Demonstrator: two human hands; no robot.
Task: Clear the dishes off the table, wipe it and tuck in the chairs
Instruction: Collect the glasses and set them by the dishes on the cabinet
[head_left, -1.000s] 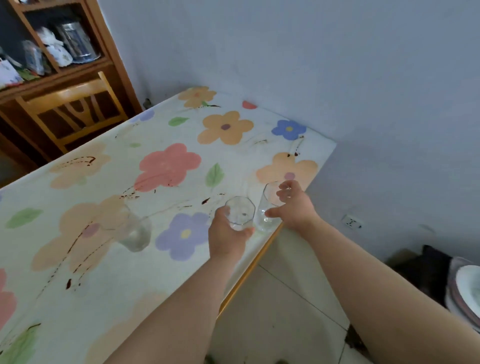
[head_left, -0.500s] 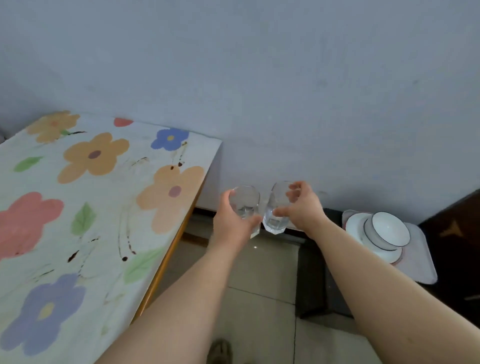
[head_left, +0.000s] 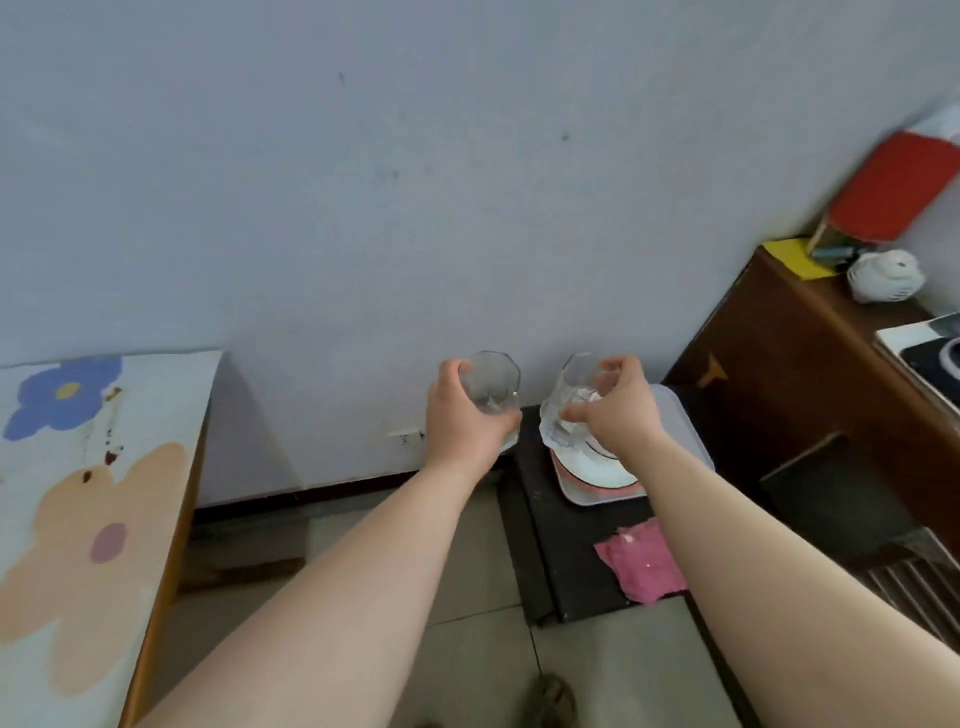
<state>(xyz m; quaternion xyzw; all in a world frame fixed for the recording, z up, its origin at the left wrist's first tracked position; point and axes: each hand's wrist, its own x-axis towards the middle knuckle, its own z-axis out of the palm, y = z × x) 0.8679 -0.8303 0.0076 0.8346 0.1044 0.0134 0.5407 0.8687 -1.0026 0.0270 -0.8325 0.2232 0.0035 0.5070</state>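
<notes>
Left hand (head_left: 464, 420) wrapped around a clear faceted glass (head_left: 492, 385), which I see held upright in the air between the table and the low black stand. Right hand (head_left: 614, 409) gripping a second clear glass (head_left: 563, 410) from its right side, fingers curled over the rim, the glass tilted slightly left. I read this second glass as poised above the white tray (head_left: 680, 431), over the stacked plates (head_left: 597, 467) lying there; whether it touches them I cannot tell. The tray rests on the black stand (head_left: 561, 561), near a crumpled pink cloth (head_left: 644, 564) on the same surface. At lower left, the table (head_left: 78, 519), covered in a flower-print cloth with dark brown smears near the blue and peach blossoms; I see only its corner. At right, a dark wooden cabinet (head_left: 789, 364) carrying a red box (head_left: 893, 192) and a small white object. Pale wall behind, tiled floor below
</notes>
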